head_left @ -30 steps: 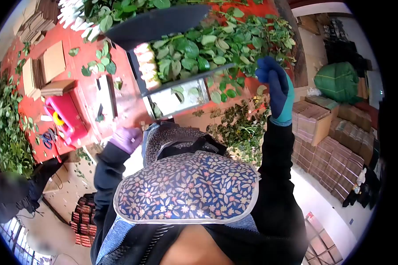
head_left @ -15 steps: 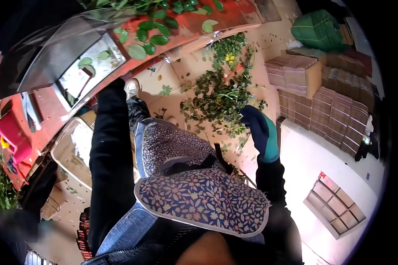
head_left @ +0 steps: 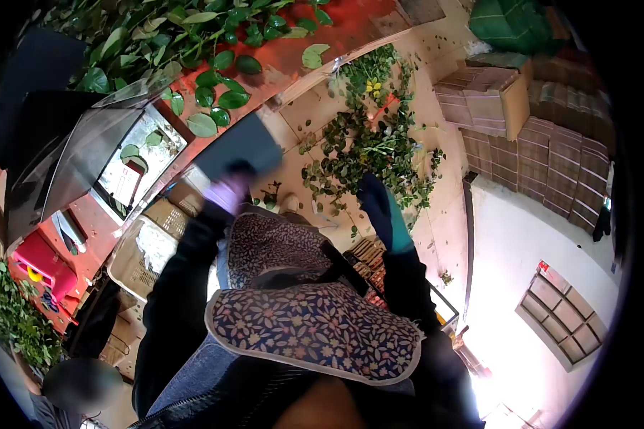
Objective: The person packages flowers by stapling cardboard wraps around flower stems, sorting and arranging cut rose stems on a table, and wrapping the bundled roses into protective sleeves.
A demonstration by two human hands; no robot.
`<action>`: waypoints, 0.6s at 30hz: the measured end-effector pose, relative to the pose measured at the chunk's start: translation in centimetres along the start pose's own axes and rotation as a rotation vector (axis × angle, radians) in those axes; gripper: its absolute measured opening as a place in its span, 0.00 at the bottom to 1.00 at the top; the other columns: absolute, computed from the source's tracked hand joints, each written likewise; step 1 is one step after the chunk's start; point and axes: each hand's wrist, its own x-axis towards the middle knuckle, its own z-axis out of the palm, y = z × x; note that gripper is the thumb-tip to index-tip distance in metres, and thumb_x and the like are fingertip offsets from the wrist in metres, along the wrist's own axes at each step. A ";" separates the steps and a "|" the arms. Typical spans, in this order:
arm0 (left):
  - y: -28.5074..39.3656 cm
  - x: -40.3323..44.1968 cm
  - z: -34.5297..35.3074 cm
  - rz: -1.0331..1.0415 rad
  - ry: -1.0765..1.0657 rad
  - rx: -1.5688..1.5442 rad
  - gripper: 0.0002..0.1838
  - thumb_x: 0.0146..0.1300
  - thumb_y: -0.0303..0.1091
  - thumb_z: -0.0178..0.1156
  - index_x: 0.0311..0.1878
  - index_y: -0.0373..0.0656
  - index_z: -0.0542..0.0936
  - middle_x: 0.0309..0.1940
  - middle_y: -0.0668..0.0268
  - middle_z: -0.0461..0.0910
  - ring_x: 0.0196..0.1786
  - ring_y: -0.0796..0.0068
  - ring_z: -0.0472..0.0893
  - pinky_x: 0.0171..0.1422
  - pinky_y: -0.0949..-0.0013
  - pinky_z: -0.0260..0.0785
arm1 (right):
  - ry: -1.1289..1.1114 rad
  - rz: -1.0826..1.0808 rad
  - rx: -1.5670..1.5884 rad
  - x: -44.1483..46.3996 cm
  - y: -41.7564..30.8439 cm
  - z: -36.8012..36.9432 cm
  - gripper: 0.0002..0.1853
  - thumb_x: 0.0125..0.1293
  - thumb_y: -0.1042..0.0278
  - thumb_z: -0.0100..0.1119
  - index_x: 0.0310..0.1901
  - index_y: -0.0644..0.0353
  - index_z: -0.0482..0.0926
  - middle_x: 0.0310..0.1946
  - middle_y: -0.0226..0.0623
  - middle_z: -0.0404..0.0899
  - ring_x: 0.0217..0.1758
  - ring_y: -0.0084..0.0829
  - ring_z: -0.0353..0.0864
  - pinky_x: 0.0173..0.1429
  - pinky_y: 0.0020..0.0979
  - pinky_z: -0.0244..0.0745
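Note:
My left hand (head_left: 229, 194), in a pale purple glove with dark fingers, is blurred at the table's near edge. Its fingers close on the lower side of a flat, dark blue-grey panel (head_left: 237, 149); what kind of panel it is, I cannot make out. To the right, my right hand (head_left: 384, 214) wears a navy and teal glove. Its fingers reach forward, seemingly holding nothing, in front of a heap of leafy cuttings (head_left: 365, 139) on the floor. A patterned apron (head_left: 315, 325) covers my lap.
Leafy stems (head_left: 193, 43) cover part of the red table (head_left: 293, 71), beside a transparent sheet (head_left: 93, 150) and a pink container (head_left: 46, 264). Baskets (head_left: 132, 268) stand under it. Stacked cardboard bundles (head_left: 544, 164) and a white wall (head_left: 494, 243) lie right. Another person (head_left: 57, 407) is lower left.
My left hand has come into view with the dark panel, its arm now bent back. My right hand has shifted left and slightly down. The view has turned, showing more of the table's leaves.

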 end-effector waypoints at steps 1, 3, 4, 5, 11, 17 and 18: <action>6.2 -2.9 -3.1 0.299 -0.054 -0.169 0.17 0.54 0.34 0.60 0.50 0.48 0.78 0.40 0.58 0.81 0.44 0.58 0.82 0.46 0.57 0.75 | 0.006 0.216 0.141 0.0 1.6 -1.2 0.24 0.71 0.68 0.52 0.67 0.58 0.65 0.65 0.41 0.68 0.64 0.27 0.69 0.60 0.31 0.70; 13.4 -6.8 -3.6 0.836 -0.012 -0.623 0.19 0.55 0.36 0.57 0.51 0.46 0.76 0.42 0.59 0.80 0.47 0.57 0.81 0.49 0.57 0.74 | -0.175 0.103 0.036 0.0 9.4 -4.4 0.24 0.73 0.65 0.47 0.67 0.62 0.63 0.66 0.41 0.66 0.66 0.32 0.68 0.63 0.34 0.68; 17.0 -8.2 -4.6 0.905 0.060 -0.364 0.19 0.53 0.37 0.56 0.51 0.47 0.77 0.41 0.62 0.80 0.44 0.60 0.81 0.51 0.60 0.74 | -0.264 -0.275 -0.145 -0.3 13.9 -6.2 0.23 0.73 0.65 0.45 0.67 0.64 0.64 0.66 0.41 0.67 0.66 0.35 0.69 0.65 0.35 0.67; 20.0 -9.2 -7.0 0.930 -0.026 -0.129 0.20 0.52 0.38 0.57 0.51 0.49 0.78 0.41 0.66 0.79 0.42 0.64 0.80 0.52 0.63 0.73 | -0.258 -0.284 -0.146 -1.4 16.7 -7.5 0.23 0.73 0.65 0.45 0.67 0.64 0.64 0.66 0.41 0.67 0.66 0.35 0.69 0.65 0.35 0.67; 26.3 -13.2 -11.4 0.890 0.335 0.036 0.25 0.49 0.40 0.60 0.54 0.54 0.79 0.53 0.71 0.77 0.61 0.67 0.71 0.68 0.51 0.59 | 0.183 -0.204 0.596 -6.9 11.4 -12.0 0.21 0.72 0.69 0.44 0.64 0.64 0.66 0.60 0.41 0.72 0.62 0.35 0.73 0.65 0.35 0.69; 29.1 -17.6 -21.9 0.248 0.784 -0.075 0.66 0.35 0.81 0.57 0.73 0.42 0.58 0.72 0.42 0.50 0.72 0.34 0.54 0.71 0.41 0.52 | -0.188 -0.356 1.204 -10.3 -2.5 -14.9 0.20 0.72 0.70 0.45 0.64 0.62 0.67 0.60 0.41 0.72 0.61 0.36 0.74 0.65 0.39 0.70; 29.0 -17.4 -22.4 0.309 0.832 -0.209 0.67 0.35 0.80 0.58 0.73 0.39 0.55 0.72 0.41 0.49 0.72 0.35 0.54 0.71 0.45 0.54 | -0.215 -0.459 1.182 -9.9 -3.2 -15.3 0.20 0.72 0.70 0.47 0.64 0.61 0.67 0.60 0.41 0.73 0.61 0.37 0.74 0.65 0.41 0.70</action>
